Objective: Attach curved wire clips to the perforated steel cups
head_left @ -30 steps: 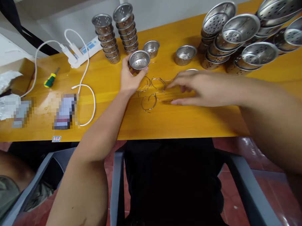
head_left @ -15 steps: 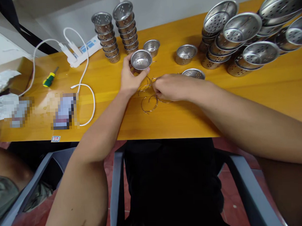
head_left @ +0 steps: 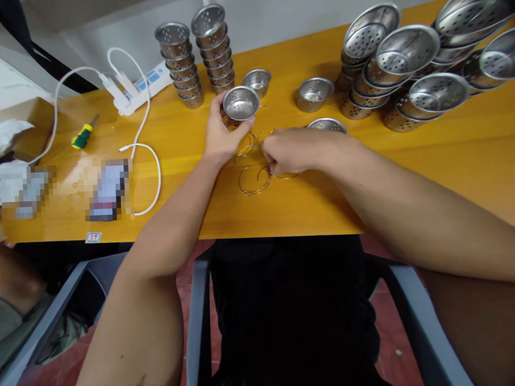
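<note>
My left hand (head_left: pixel 224 131) is closed around a small perforated metal cup (head_left: pixel 241 104), which it holds upright with the opening toward me. To its right, my right hand (head_left: pixel 290 150) is closed in a pinch low over the table among thin wire rings. One open wire ring (head_left: pixel 254 192) runs up to my right fingertips, which appear to grip it. More wire rings (head_left: pixel 247 148) lie in a loose bunch between the two hands. Behind my right wrist a metal cup (head_left: pixel 326 124) is partly hidden.
Two cup stacks (head_left: pixel 179 65) stand at the back, with a single cup (head_left: pixel 259 82) beside them. Another cup (head_left: pixel 315 94) and several larger stacks (head_left: pixel 405 67) are at right. A power strip (head_left: pixel 144 90), a screwdriver (head_left: pixel 83 136) and a phone (head_left: pixel 109 191) lie left. Someone's leg shows at far left.
The wire ring at my right fingertips has shifted and turned slightly, and the fingers have moved a little with it. My left hand keeps the cup in the same place.
</note>
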Available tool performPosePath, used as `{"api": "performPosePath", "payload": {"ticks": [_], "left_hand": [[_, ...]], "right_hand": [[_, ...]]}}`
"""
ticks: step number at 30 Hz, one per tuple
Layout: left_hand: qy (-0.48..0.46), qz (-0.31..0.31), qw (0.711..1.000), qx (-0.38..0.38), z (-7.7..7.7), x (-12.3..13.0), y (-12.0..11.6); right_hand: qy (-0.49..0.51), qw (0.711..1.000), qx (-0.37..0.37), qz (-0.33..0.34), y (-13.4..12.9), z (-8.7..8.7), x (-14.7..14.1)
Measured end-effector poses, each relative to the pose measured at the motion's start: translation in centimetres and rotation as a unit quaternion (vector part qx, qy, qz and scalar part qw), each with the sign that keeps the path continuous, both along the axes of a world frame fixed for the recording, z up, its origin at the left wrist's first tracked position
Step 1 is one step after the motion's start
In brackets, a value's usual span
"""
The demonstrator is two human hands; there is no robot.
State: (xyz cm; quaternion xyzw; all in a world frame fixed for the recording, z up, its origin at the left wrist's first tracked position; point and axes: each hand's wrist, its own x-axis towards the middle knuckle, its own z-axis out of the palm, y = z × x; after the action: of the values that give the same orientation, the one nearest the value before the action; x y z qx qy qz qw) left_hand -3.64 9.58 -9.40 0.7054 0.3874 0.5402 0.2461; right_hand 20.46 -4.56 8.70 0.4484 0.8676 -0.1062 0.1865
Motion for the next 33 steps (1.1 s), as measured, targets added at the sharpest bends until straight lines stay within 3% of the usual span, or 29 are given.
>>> {"api": "performPosePath", "payload": {"ticks": [5,13,20,27,33], "left_hand": [[0.004,-0.008,1.000,0.004,0.3,0.1,-0.4],[-0.044,0.027,0.998,-0.044,2.5,1.3,-1.8],[0.005,0.022,1.000,-0.005,1.3,0.2,-0.5],[-0.009,0.022,1.000,-0.021,1.1,0.2,-0.4],[-0.001,0.025,1.000,-0.014,1.5,-0.2,-0.4]], "right_hand": [[0.014,1.000,0.012,0.010,-0.2,-0.3,-0.1],[-0.008,0.997,0.050,0.063,-0.2,-0.5,0.2],[0.054,0.996,0.062,0.043,0.4,-1.4,1.5],[0.224,0.969,0.091,0.048,2.0,-2.8,3.6],[0.263,0.958,-0.001,0.117,2.1,-5.3,3.9]]}}
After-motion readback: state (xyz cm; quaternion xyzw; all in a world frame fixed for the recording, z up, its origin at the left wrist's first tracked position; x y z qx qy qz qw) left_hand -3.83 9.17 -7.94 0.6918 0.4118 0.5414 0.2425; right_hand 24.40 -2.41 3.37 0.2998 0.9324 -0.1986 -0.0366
